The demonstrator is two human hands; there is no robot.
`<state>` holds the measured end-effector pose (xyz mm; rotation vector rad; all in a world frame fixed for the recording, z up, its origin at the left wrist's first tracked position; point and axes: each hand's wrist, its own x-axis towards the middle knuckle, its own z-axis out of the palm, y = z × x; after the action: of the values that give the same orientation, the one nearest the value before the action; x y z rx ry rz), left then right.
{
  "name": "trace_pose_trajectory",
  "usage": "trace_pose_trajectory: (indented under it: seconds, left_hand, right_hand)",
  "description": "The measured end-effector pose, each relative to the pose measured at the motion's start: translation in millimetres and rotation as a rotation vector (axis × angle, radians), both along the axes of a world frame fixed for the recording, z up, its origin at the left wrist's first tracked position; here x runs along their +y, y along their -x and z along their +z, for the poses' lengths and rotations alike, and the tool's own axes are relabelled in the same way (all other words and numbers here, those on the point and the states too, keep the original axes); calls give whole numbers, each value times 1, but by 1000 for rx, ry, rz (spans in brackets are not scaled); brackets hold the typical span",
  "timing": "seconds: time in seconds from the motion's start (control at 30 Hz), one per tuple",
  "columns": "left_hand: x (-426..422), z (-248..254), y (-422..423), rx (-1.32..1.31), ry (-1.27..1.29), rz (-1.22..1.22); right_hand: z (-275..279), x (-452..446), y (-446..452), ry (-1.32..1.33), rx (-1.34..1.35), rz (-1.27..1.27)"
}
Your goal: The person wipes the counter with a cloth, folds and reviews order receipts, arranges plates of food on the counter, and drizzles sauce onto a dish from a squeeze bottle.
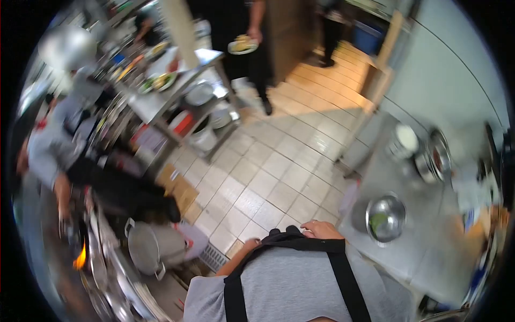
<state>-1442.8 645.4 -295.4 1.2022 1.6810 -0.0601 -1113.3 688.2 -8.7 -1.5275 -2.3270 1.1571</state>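
1. Across the wearer's front, low in the head view, lies a black apron [300, 244]; its upper band has its long axis running side to side, dropping away at the left end.
2. Two black straps [343, 279] run from the band toward the bottom of the view, over a grey fabric shirt [289, 282].
3. Left hand [250, 246]: fingers bent, at the band's left part. Right hand [322, 230]: fingers loosely bent, just beyond the band's right part. Cannot tell whether either of the hands grips the cloth.
4. On the right, a smooth metal tabletop [424, 241] carries a round, shiny metal bowl [401, 217] with green leafy matter [379, 226] inside.
5. Farther along: a white cylindrical tub [405, 140], beside round metal vessels [441, 153]; their contents are unclear.
6. On the left, a large grey two-handled pot [145, 249]; contents cannot be told. Near it, an orange flame [80, 257] and a co-worker in a grey top [51, 150].
7. Ahead, another person in dark clothing holds a white plate [236, 50] of yellowish food [244, 41].
8. Floor [257, 206]: pale, glossy rectangular tiles; flat brown cardboard [181, 190] near the co-worker's foot.
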Motion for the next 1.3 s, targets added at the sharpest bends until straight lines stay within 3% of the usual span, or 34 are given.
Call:
trace_pose_trajectory:
  seconds: [0.23, 0.3, 0.4, 0.53, 0.73, 0.83, 0.87, 0.9, 0.97, 1.0, 1.03, 1.1, 1.2, 1.3]
  left_hand:
    - [44, -8, -17, -167, -7, -340]
    - [79, 3, -18, -167, -6, -268]
    - [122, 25, -24, -210, -37, 63]
    - [116, 89, -67, -343, -213, 265]
    - [-21, 91, -162, -482, -234, 408]
    - [-117, 50, -205, -595, -23, 403]
    - [-150, 38, -215, -422, -140, 223]
    - [-178, 35, -225, -427, -192, 168]
    - [-230, 10, -220, -359, -198, 212]
    - [-246, 2, -220, -322, -201, 233]
    - [-259, 19, -221, -315, -189, 343]
    - [-283, 68, -220, -308, -166, 552]
    - [-324, 68, -202, -468, -111, 856]
    - [-363, 60, -210, -453, -119, 880]
  right_hand:
    - [-23, -60, -30, 190, -28, -127]
    - [-33, -82, -41, 127, 77, -202]
    - [-31, -105, -66, 132, 120, -217]
    - [-13, -137, -120, 79, 194, -153]
    - [61, -162, -241, 243, 142, -54]
    - [41, -154, -248, 410, 425, 65]
    - [33, -150, -239, 396, 505, 102]
    - [26, -147, -227, 384, 583, 142]
    - [16, -140, -201, 516, 749, 15]
    - [0, -133, -187, 414, 844, -129]
    - [-23, -127, -175, 308, 940, -277]
    - [-61, -100, -175, 497, 960, -447]
    - [-29, -129, -197, 195, 1091, -691]
    - [-29, -164, -233, 278, 1029, -527]
